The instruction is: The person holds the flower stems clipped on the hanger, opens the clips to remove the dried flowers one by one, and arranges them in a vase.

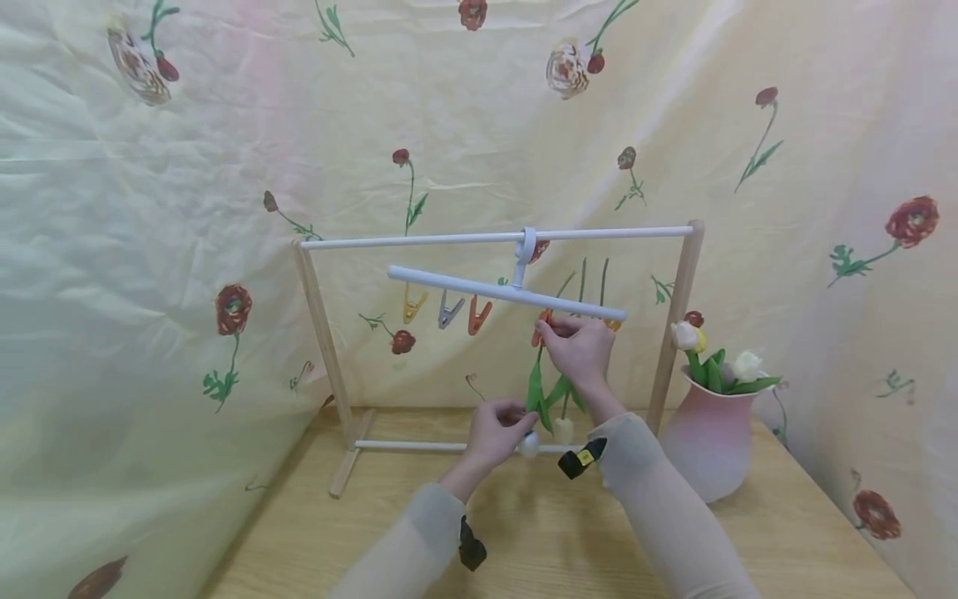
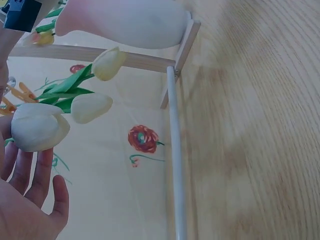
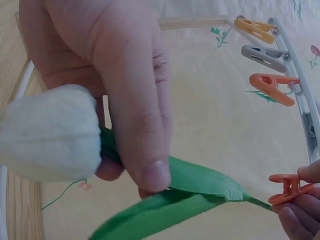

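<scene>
My left hand (image 1: 496, 433) pinches a white artificial tulip (image 3: 50, 132) by its green stem and leaves, just above the bloom. The tulip hangs bloom down, its stem running up to an orange clothespin (image 3: 287, 189). My right hand (image 1: 582, 353) pinches that clothespin under the bar of a light blue clip hanger (image 1: 449, 284). Whether the clothespin grips the stem cannot be told. Beyond my hands, other white tulips (image 2: 91, 108) hang upside down near yellow-orange clothespins (image 2: 22, 94). Left along the bar are a yellow clothespin (image 1: 412, 306), a grey one (image 1: 450, 311) and another orange one (image 1: 479, 316).
The hanger hooks over the top rail (image 1: 419, 240) of a wooden-legged rack, tilted down to the right. A pink and white vase (image 1: 711, 437) with tulips stands right of the rack on the wooden table (image 1: 299, 549). Floral cloth (image 1: 479, 108) surrounds the table.
</scene>
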The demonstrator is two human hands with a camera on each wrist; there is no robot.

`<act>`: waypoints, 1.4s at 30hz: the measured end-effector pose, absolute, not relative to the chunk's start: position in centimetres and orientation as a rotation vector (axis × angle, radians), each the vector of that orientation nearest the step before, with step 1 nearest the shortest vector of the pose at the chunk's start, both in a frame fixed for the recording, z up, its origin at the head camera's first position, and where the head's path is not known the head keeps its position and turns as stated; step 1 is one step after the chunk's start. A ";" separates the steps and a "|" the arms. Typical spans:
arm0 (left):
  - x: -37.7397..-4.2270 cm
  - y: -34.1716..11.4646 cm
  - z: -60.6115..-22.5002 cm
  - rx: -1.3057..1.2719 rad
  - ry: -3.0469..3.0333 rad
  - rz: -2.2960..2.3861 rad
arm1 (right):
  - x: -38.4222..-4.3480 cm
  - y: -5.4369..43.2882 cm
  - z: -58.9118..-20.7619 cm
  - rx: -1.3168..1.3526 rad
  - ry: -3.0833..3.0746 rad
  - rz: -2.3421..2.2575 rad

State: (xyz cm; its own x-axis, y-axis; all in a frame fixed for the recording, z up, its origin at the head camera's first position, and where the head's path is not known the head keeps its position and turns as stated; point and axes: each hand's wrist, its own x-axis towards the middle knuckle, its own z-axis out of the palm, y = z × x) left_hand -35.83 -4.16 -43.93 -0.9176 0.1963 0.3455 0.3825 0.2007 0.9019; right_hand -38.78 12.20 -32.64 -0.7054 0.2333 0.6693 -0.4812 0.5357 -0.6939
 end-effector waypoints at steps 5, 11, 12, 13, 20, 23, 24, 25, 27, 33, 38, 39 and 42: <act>-35.9 -4.6 -44.2 -0.559 -2.307 -1.806 | -38.9 12.2 -32.6 0.197 -2.027 1.187; -35.6 -5.9 -44.8 -0.531 -2.333 -1.791 | -38.7 12.1 -32.6 0.191 -2.041 1.226; -35.5 -6.2 -44.9 -0.524 -2.343 -1.790 | -38.6 12.1 -32.5 0.192 -2.039 1.240; -35.4 -6.5 -45.1 -0.513 -2.352 -1.791 | -38.5 12.0 -32.4 0.195 -2.039 1.254; -35.2 -9.0 -46.8 -0.485 -2.401 -1.767 | -38.4 12.1 -32.4 0.206 -2.042 1.241; -35.0 -10.5 -47.5 -0.508 -2.421 -1.731 | -38.4 12.1 -32.4 0.223 -2.034 1.227; -35.0 -11.0 -47.7 -0.514 -2.434 -1.714 | -38.4 12.1 -32.4 0.229 -2.031 1.226; -34.9 -11.5 -47.9 -0.522 -2.447 -1.702 | -38.4 12.1 -32.4 0.235 -2.029 1.221; -34.9 -12.4 -48.1 -0.561 -2.468 -1.675 | -38.4 12.2 -32.5 0.240 -2.030 1.223; -34.9 -15.0 -48.4 -0.695 -2.529 -1.543 | -38.4 12.1 -32.4 0.248 -2.027 1.257; -34.9 -17.2 -48.5 -0.727 -2.558 -1.467 | -38.3 12.0 -32.2 0.255 -2.041 1.267; -34.8 -17.7 -48.5 -0.732 -2.563 -1.464 | -38.3 12.0 -32.3 0.250 -2.045 1.264; -34.7 -18.9 -48.5 -0.757 -2.573 -1.433 | -38.6 12.1 -32.5 0.233 -2.053 1.247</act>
State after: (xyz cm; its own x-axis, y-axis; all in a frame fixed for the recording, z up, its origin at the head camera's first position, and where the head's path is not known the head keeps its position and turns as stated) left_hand -34.66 -18.92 -48.55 -0.8714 0.3729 0.3189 0.4674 0.4334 0.7705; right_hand -38.59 12.09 -32.49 -0.7303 0.2002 0.6531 -0.4872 0.5175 -0.7034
